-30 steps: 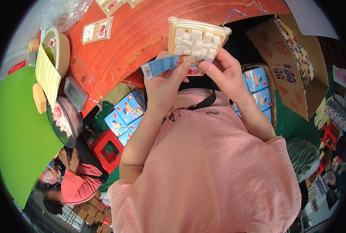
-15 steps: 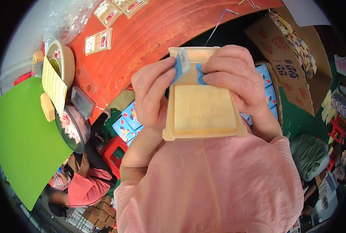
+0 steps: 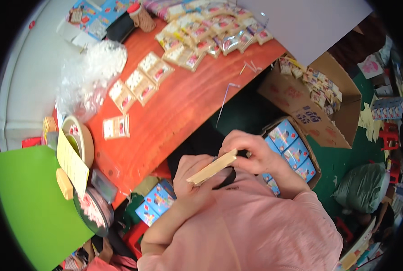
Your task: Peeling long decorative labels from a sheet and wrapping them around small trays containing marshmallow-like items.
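A beige plastic tray [image 3: 212,168], seen almost edge-on, is held low in front of my chest. The fingers of my left hand [image 3: 191,179] are closed around its left end. At the other end, my right hand [image 3: 250,150] grips the tray with bent fingers. The tray's inside is turned away, and the small blue-and-white piece seen earlier is hidden. On the red table [image 3: 179,101] beyond, filled compartment trays [image 3: 141,86] with white and red pieces lie in a slanting row. One more filled tray [image 3: 116,127] sits apart, nearer me.
Packed trays [image 3: 210,31] are heaped at the table's far side. A clear bag of white pieces [image 3: 90,72] lies left, above a beige tub [image 3: 87,144] and bowl of pink pieces [image 3: 95,212]. Cardboard boxes hold packets [image 3: 319,90] and blue boxes [image 3: 296,151] at right.
The tray has dropped lower and turned from facing the view to edge-on, both hands moving with it. The view has shifted, bringing more of the table and the heaped trays into sight.
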Tool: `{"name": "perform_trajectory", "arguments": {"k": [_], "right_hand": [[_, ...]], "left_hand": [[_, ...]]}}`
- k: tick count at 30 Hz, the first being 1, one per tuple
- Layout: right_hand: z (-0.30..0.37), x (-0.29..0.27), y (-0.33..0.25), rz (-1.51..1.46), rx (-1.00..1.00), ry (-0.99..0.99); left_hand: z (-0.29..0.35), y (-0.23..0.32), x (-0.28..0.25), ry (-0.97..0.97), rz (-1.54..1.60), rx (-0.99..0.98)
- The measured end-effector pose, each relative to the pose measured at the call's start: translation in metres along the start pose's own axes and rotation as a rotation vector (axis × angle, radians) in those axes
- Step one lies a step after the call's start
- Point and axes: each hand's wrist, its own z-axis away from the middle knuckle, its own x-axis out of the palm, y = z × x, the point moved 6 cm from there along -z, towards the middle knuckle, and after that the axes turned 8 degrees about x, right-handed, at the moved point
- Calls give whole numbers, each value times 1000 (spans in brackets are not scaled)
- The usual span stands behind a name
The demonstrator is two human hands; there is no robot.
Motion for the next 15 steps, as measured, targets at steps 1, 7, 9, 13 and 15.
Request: {"name": "perform_trajectory", "arguments": {"k": [1,7,9,13,15], "right_hand": [[1,3,5,3,57,-24],[-6,13,17,-57,148,-64],[-7,15,21,-62,134,-59],[-9,18,21,-82,106,-56],[-8,20,19,-86,94,-57]], "left_hand": [[5,-9,-1,32,107,-161],[28,-48,2,176,428,-480],[29,-49,1,172,456,-520],[27,-47,-4,174,444,-596],[26,-43,-7,184,424,-604]]}}
